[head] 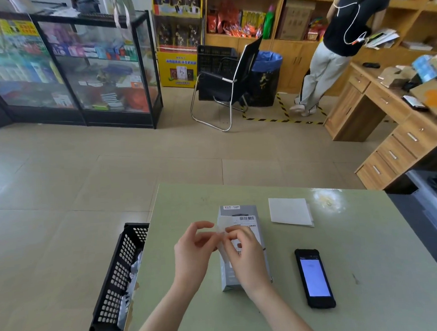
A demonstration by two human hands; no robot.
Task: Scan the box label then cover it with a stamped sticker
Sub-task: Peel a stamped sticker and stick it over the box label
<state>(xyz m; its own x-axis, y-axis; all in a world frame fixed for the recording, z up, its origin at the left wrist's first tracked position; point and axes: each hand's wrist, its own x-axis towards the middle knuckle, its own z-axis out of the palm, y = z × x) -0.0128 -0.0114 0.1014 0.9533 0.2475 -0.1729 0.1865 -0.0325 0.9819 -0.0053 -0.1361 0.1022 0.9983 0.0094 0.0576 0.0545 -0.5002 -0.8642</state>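
A grey box [239,210] lies flat on the green table [366,246], with a white barcode label [248,220] on its top. Above the box both hands pinch a thin pale sticker [223,225]. My left hand [195,251] grips its left side with thumb and forefinger. My right hand [244,256] holds its right side and hides the middle of the box. I cannot tell whether the sticker bears a stamp. A black handheld scanner [315,277] with a lit screen lies to the right of the box.
A stack of white sheets [289,211] rests on the table behind the scanner. A black perforated basket [117,280] with crumpled paper stands on the floor at the table's left edge. A person [337,42] stands by shelves at the back right.
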